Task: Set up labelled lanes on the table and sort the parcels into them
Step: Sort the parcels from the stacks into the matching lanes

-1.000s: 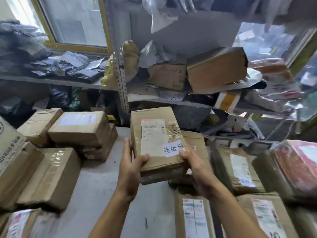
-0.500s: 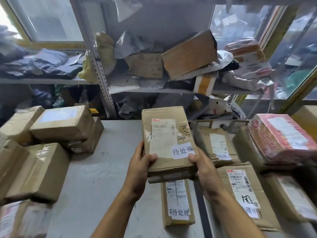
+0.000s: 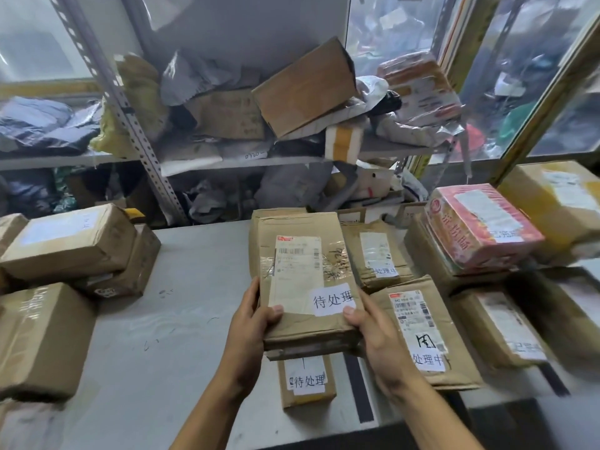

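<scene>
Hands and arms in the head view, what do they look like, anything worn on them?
Both the left hand and the right hand are bare: no gloves, rings, watch or bands show. The forearms are bare too as far as the frame's bottom edge, with no sleeve in view. The thumbnails look short and unpainted.

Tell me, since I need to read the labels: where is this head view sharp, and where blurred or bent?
Head view: the held parcel and its white label are sharp between the left hand and right hand; the edge parcels smear, and the shelf upright leans from wide-angle distortion.
</scene>
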Available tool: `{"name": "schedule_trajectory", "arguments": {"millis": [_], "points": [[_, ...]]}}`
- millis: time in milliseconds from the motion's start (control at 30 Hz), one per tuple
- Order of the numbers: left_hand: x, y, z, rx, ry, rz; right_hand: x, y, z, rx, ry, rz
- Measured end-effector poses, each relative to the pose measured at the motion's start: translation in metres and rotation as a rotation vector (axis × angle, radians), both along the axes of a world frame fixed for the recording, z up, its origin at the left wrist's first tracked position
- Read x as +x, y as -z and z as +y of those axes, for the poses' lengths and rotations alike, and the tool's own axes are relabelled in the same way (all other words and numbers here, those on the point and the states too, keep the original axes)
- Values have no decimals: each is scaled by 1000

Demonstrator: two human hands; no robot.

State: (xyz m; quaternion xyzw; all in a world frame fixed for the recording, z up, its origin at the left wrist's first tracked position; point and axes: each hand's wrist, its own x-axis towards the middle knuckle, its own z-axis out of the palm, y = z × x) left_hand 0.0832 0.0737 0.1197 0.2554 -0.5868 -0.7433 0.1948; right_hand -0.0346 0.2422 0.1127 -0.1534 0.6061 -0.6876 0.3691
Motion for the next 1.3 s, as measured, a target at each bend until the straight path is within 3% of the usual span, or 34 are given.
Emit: {"name": "schedule_trajectory", "arguments": {"millis": [467, 1000, 1300], "points": [[-20, 9, 38, 6, 21, -49, -22, 15, 38, 11, -6, 46], [56, 38, 51, -63, -39, -158, 31, 56, 60, 132, -132, -20], [64, 62, 37, 19, -21, -236, 28, 71, 46, 188, -165, -49]]}}
